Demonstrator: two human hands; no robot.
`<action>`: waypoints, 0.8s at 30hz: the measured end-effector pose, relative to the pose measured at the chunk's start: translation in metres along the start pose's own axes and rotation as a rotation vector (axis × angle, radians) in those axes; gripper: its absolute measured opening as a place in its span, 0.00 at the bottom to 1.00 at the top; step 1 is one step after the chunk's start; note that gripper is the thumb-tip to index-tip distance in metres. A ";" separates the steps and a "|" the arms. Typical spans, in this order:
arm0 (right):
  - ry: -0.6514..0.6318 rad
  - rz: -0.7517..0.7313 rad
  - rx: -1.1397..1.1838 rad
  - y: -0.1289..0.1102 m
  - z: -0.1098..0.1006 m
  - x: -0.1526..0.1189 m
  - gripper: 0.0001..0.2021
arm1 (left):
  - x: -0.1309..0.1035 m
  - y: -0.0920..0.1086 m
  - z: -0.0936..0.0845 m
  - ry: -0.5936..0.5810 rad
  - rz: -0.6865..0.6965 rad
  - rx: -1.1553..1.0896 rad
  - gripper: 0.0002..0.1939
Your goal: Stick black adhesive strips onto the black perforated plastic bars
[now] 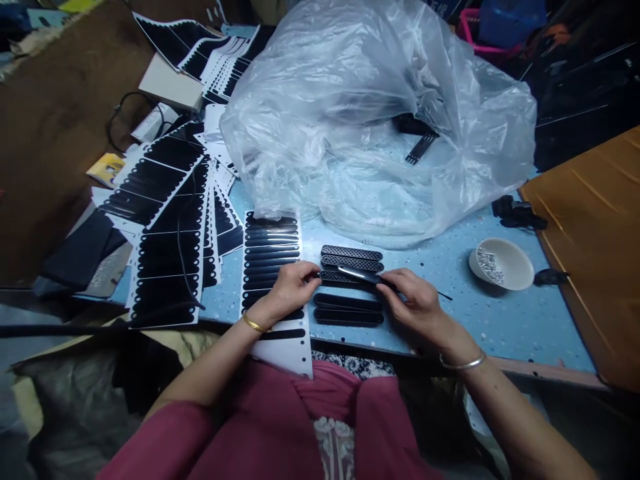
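My left hand (295, 287) is pinched at the left end of a patterned black strip, above the right part of a white sheet (293, 357) that bears rows of black strips. My right hand (413, 293) is closed on the right end of a dark strip (357, 272) with a shiny upper face, tilted over the table. Beneath and behind it lie patterned black strips (351, 252). Two smooth black strips (349, 317) lie nearer the front edge, between my hands. What exactly my left fingertips hold is too small to tell.
A large clear plastic bag (320, 113) with black pieces (421, 148) fills the back of the blue table (430, 333). Fanned sheets of black strips (167, 247) lie on the left. A white bowl (513, 265) of small metal parts stands at the right, near black objects.
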State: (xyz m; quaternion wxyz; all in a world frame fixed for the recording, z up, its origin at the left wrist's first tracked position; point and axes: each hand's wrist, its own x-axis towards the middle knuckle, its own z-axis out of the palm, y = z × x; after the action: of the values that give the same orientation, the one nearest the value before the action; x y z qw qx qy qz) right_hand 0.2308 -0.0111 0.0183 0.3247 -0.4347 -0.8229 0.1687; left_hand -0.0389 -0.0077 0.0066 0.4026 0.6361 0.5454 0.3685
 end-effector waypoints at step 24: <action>-0.088 -0.209 -0.087 -0.002 0.015 0.009 0.08 | -0.005 -0.010 0.003 -0.089 -0.066 -0.111 0.11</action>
State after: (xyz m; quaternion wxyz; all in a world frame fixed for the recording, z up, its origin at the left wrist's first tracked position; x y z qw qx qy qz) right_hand 0.2153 -0.0050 0.0117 0.2849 -0.3526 -0.8837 0.1168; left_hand -0.0407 -0.0118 -0.0041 0.4731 0.6103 0.5263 0.3560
